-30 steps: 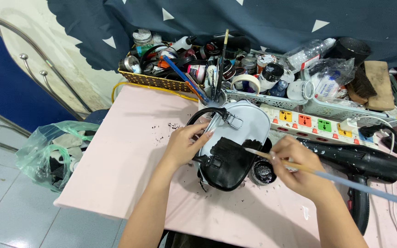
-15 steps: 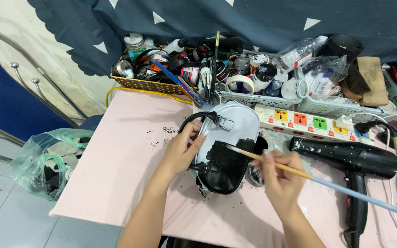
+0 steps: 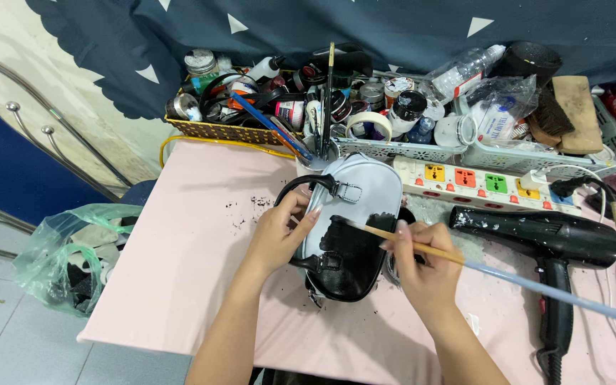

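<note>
1. Small handbag (image 3: pixel 354 228) is lying flat near the middle of the pink table (image 3: pixel 187 285), closer to the back edge; far half is pale grey-white, near half is already coated black. Black strap is looping off its left side.
2. Handling judgement: bag is looking light and soft-walled, so it is likely denting under a press; the black coat is looking glossy, probably wet and smeary. Safest hold is the unpainted pale part or the strap side, not the black area.
3. Left hand (image 3: pixel 279 232) is bracing the bag's left side at the strap, fingers curled narrow around that edge, tips resting on the pale panel.
4. Right hand (image 3: pixel 425 260) is pinching a long paintbrush (image 3: pixel 422 246) in closed fingers; bristle end is touching the bag where black meets pale, handle is running off toward the right edge.
5. Black hair dryer (image 3: pixel 543 235) is lying near the right edge, apart from the bag.
6. White power strip (image 3: pixel 486 182) is sitting just behind it, and baskets of jars and brushes (image 3: pixel 251 107) are crowding the back edge.
7. Green plastic bag (image 3: pixel 65 249) is sitting on the floor off the left edge.
</note>
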